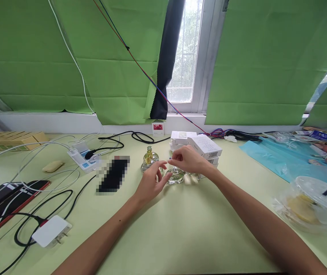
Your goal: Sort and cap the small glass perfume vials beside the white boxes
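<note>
A low clear glass bottle (175,177) stands on the table between and just beyond my two hands. My right hand (188,157) hovers over its top with the fingers pinched together; whatever they hold is too small or hidden to make out. My left hand (152,180) is left of the bottle, thumb stretched apart from the curled fingers and nothing visible in it. Its index fingertip comes close to the right fingertips; whether they touch I cannot tell. Just behind the left hand are glass bottles with gold-coloured necks (149,156).
White boxes (206,146) are stacked behind my right hand. Leftward lie a blurred-out dark object (113,175), a power strip (81,157), a white charger (51,231) and tangled cables. On the right are a lidded plastic cup (313,202) and blue plastic sheeting (269,158).
</note>
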A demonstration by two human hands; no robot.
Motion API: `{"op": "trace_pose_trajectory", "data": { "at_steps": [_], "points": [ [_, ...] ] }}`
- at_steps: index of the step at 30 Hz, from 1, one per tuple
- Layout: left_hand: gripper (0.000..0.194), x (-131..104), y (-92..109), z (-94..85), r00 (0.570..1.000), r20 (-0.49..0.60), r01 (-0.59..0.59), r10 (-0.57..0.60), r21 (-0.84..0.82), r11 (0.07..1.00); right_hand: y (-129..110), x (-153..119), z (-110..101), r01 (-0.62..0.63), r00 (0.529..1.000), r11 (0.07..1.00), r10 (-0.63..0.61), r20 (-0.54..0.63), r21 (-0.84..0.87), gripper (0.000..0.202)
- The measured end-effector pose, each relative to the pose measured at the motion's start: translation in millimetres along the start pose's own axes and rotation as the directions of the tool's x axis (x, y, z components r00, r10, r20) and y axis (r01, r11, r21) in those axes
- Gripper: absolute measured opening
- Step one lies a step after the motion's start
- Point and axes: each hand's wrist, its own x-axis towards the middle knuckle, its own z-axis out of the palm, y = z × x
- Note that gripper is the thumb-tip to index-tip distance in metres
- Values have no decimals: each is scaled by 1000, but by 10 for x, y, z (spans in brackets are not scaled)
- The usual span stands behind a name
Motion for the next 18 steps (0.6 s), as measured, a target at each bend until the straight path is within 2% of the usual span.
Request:
{"op": "trace_pose_trajectory", "data": {
  "at_steps": [3, 6, 12, 18],
  "points": [
    [38, 8, 10, -2, 991, 115, 65, -70, 49, 997, 25, -11, -64, 28, 999, 998, -27, 19, -50, 39],
    [39, 11, 20, 5, 977, 192, 76, -94, 97, 992, 39, -25, -92, 44, 997, 996, -39, 68, -84, 40],
    [34, 17, -6, 11, 973, 205, 78, -104, 129, 989, 15, -31, -83, 74, 987, 992, -58, 150, -103, 34],
    [32, 19, -32, 13, 971, 222, 65, -92, 129, 990, 36, -18, -65, 62, 990, 995, -52, 134, -77, 16]
  ]
}}
